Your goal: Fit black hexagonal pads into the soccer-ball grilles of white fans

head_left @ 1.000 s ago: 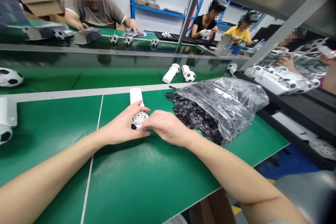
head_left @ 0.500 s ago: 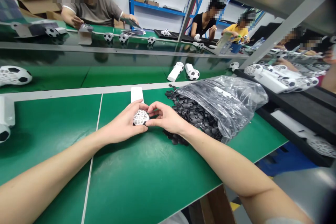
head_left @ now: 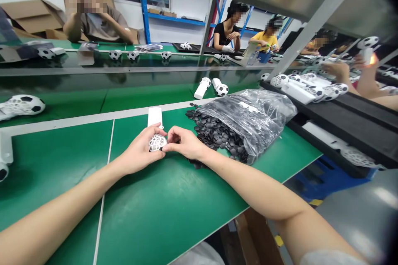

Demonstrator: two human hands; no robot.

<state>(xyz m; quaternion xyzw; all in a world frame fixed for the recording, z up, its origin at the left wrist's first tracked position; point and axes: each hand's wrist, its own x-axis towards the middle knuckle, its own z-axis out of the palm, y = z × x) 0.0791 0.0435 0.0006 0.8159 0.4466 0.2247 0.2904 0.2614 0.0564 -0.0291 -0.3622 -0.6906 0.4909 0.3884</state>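
Observation:
A white openwork ball with a white rectangular handle [head_left: 155,117] lies on the green table. My left hand [head_left: 141,151] curls round the ball end [head_left: 157,143], fingers above and thumb below. At the ball's right side is my right hand [head_left: 183,143], its thumb and forefinger pinched together; whatever is between them is too small to make out. Black patches show at the ball's lower edge. Just right of my right hand, many small black pieces [head_left: 217,129] spill from a clear plastic bag [head_left: 264,120].
Two finished-looking football pieces [head_left: 222,89] lie behind the bag on the green belt [head_left: 130,89]. Another [head_left: 27,104] is at the far left. Black trays [head_left: 348,120] with more pieces stand at the right. Several people sit beyond the belt; a person's hand [head_left: 338,70] is at the right.
The view has shifted, so most things sit slightly further left. My hands remain at the ball. Across the belt, a person has raised both hands to the face; at right, a hand now lifts a football piece.

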